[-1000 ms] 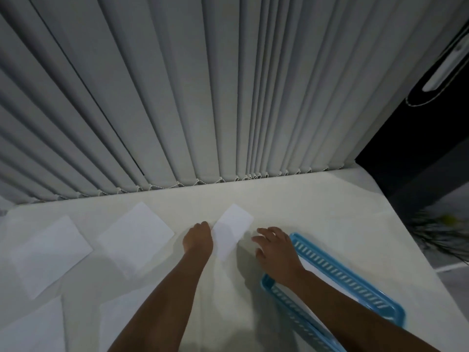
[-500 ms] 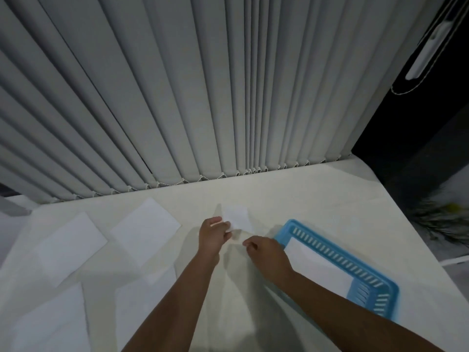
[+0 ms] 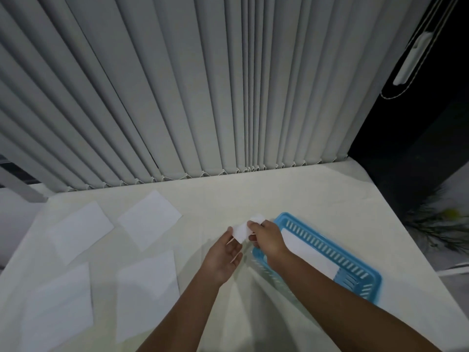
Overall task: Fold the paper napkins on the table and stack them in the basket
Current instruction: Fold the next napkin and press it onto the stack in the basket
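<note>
A small folded white napkin [image 3: 242, 230] is held above the table between both hands. My right hand [image 3: 267, 237] pinches its upper right part, close to the near left corner of the blue basket [image 3: 355, 265]. My left hand [image 3: 224, 257] lies palm up under the napkin's left edge, fingers fairly straight, touching it. Inside the basket lies white folded paper [image 3: 307, 250]. Several unfolded white napkins lie flat on the left of the table: two further back [image 3: 149, 219] [image 3: 80, 231] and two nearer [image 3: 147, 288] [image 3: 59, 308].
The cream table [image 3: 304, 199] ends at grey vertical blinds [image 3: 203, 97] behind. Its right edge drops off to a dark area with a plant [image 3: 441, 224]. My right forearm crosses over the basket's near side.
The napkin has gone from lying flat on the table to a smaller fold lifted off it. Both hands moved right with it toward the basket, and the left hand turned palm up.
</note>
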### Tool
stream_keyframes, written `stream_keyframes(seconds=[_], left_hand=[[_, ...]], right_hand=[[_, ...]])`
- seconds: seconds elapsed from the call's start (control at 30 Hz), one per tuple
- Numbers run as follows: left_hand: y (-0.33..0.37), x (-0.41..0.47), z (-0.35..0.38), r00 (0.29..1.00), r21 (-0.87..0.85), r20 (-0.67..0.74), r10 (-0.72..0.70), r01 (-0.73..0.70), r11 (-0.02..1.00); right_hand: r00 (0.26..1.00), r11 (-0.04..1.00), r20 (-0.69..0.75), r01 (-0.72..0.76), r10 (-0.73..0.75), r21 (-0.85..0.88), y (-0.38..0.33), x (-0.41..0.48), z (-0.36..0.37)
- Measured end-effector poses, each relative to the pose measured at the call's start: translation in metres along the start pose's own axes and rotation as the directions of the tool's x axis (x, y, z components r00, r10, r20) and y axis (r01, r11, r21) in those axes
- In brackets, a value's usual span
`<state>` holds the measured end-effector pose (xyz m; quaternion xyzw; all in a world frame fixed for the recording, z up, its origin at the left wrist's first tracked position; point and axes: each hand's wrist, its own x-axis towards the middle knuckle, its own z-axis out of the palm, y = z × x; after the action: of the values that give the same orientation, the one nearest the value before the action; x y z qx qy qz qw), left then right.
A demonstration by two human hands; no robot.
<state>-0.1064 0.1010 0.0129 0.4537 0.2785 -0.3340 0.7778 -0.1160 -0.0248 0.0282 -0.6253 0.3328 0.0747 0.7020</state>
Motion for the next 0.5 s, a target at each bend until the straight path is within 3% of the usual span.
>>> stream_keyframes(seconds=[0.13,0.3,0.4,0.5], left_hand=[[0.003,0.001,0.009,0.997,-0.108,0.033,0.063,-0.059,0.992],[-0.010,-0.004,0.038,0.989,-0.065,0.045,0.142,-0.139,0.988],[-0.024,-0.006,0.059,0.986,-0.081,0.076,0.151,-0.145,0.986],[-0.034,-0.005,0.070,0.991,-0.060,0.066,0.117,-0.113,0.992]], right_hand=[[0.999,0.999,0.013,-0.035,0.034,0.036,0.001,-0.012,-0.026],[0.993,0.969,-0.043,-0.096,0.109,0.229,0.015,-0.019,-0.061],[0.992,0.948,-0.083,-0.060,0.091,0.313,0.022,-0.025,-0.074],[0.978,0.958,-0.196,-0.005,0.064,0.288,0.028,-0.030,-0.090]])
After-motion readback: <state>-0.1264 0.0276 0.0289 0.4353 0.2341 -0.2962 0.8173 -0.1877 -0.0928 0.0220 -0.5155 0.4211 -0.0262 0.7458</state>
